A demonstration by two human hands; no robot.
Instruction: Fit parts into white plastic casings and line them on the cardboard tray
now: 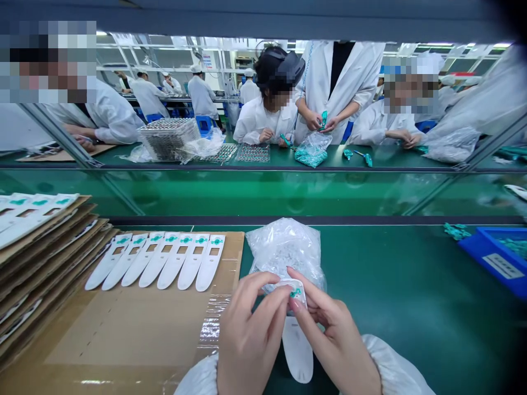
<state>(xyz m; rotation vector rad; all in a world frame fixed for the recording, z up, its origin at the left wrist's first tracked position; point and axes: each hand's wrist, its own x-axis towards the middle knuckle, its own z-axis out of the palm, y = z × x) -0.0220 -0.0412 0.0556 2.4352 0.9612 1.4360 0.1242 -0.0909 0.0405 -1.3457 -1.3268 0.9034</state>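
My left hand (251, 332) and my right hand (335, 337) pinch the top of a long white plastic piece (297, 351), whose rounded lower end hangs down between my wrists. A small teal part (295, 293) sits at its upper end, partly hidden by my fingertips. Just behind my hands lies a transparent bag (284, 249) of small white items. To the left, a row of several matching white pieces with teal marks (164, 260) lies on a brown cardboard sheet (123, 340).
Stacked cardboard trays of white pieces (37, 258) stand at the far left. A blue bin (494, 258) and loose teal parts (456, 231) sit on the green bench (391, 307) at right. Beyond a glass partition (267, 192), several co-workers in white coats work at another bench.
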